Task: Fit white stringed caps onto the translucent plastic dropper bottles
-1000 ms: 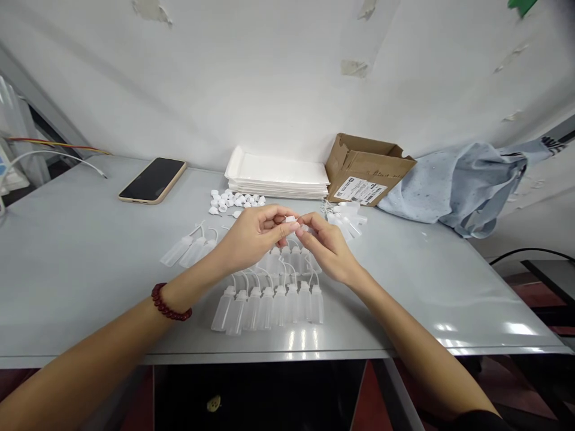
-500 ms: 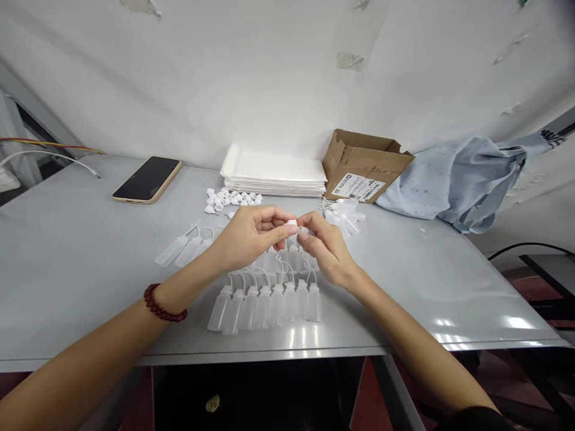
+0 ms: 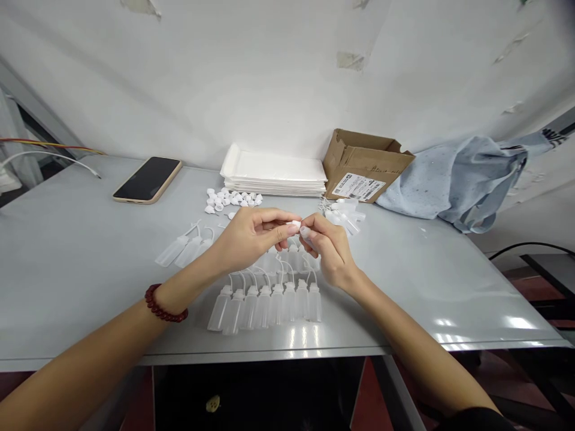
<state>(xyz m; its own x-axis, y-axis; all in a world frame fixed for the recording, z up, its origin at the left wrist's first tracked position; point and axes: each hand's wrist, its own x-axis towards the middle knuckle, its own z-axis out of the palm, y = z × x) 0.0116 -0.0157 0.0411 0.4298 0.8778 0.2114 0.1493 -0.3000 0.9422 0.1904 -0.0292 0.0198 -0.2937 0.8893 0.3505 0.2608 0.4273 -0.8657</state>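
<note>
Between the thumb and fingertips of my left hand (image 3: 251,236) is a small white cap (image 3: 294,225). My right hand (image 3: 330,245) meets it fingertip to fingertip, closed around a small translucent piece (image 3: 305,232) that looks like a plastic bottle; most of it is hidden by the fingers. Below the hands, small translucent bottles (image 3: 265,308) with thin white loops at their necks lie in a row near the table's front edge. Behind that row are more bottles (image 3: 272,261), partly covered by my hands.
Loose white caps (image 3: 223,199) are piled beyond my left hand. Several bottles (image 3: 169,249) lie to the left, others (image 3: 345,214) at the right rear. Along the wall are a phone (image 3: 147,179), white padded envelopes (image 3: 274,170), a cardboard box (image 3: 368,164) and blue cloth (image 3: 453,179).
The white cap has tilted and shifted slightly right in my left fingertips. My right fingers have curled further around the translucent piece. The bottles on the table have not moved.
</note>
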